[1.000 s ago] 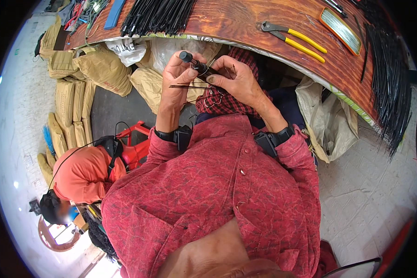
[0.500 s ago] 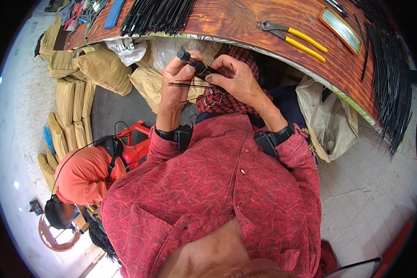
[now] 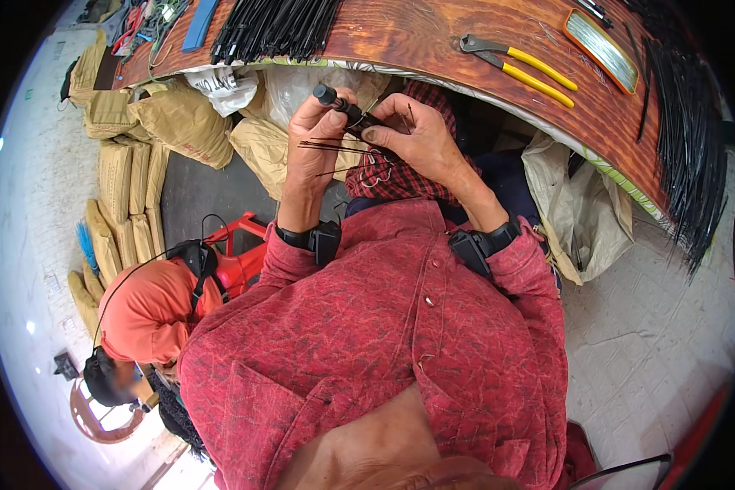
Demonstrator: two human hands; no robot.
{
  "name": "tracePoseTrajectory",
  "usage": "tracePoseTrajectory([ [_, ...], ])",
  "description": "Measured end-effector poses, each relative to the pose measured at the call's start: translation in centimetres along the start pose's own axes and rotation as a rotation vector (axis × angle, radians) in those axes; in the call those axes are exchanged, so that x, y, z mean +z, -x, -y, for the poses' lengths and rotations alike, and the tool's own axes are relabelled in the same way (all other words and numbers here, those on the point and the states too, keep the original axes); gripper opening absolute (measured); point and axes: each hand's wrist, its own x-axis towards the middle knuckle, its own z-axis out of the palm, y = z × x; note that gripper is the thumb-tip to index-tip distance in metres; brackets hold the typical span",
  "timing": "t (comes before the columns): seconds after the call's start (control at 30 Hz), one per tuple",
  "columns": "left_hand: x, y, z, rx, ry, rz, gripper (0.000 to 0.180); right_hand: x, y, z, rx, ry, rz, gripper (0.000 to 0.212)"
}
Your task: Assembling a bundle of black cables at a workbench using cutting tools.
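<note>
My left hand (image 3: 309, 145) is closed round a black rod (image 3: 327, 95) with a thick rounded cap, held above my lap near the table's front edge. Its thumb presses on the rod below the cap. My right hand (image 3: 423, 140) pinches the rod's lower part between thumb and fingers, close beside the left. Several thin dark ribs (image 3: 335, 147) stick out from between the hands toward the left wrist. The rod with its ribs resembles a small umbrella frame, but its lower part is hidden by my right fingers.
The wooden table (image 3: 400, 41) holds yellow-handled pliers (image 3: 531, 73), an orange-rimmed tray (image 3: 600, 51), and bundles of black strips (image 3: 278, 28). Brown packages (image 3: 122, 180) are stacked at left. A person in an orange top (image 3: 143, 310) sits by a red stool (image 3: 245, 253). A pale sack (image 3: 580, 204) stands at right.
Both hands have shifted very slightly, and the rod and its thin ribs have moved a little with them. My grip looks the same.
</note>
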Motion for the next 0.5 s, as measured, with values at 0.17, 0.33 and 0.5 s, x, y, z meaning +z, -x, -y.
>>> tracePoseTrajectory([
  [0.17, -0.4, 0.0, 0.0, -0.015, 0.036, 0.009, 0.026, 0.2, 0.1, -0.2, -0.009, 0.049, -0.02, 0.019],
  [0.33, -0.6, 0.1, 0.4, -0.005, 0.078, -0.022, 0.024, 0.5, 0.1, 0.4, 0.014, 0.019, -0.051, 0.019],
  [0.5, -0.5, 0.2, 0.9, 0.034, 0.03, -0.083, 0.025, 0.7, -0.2, 0.8, 0.018, 0.022, -0.095, 0.018],
])
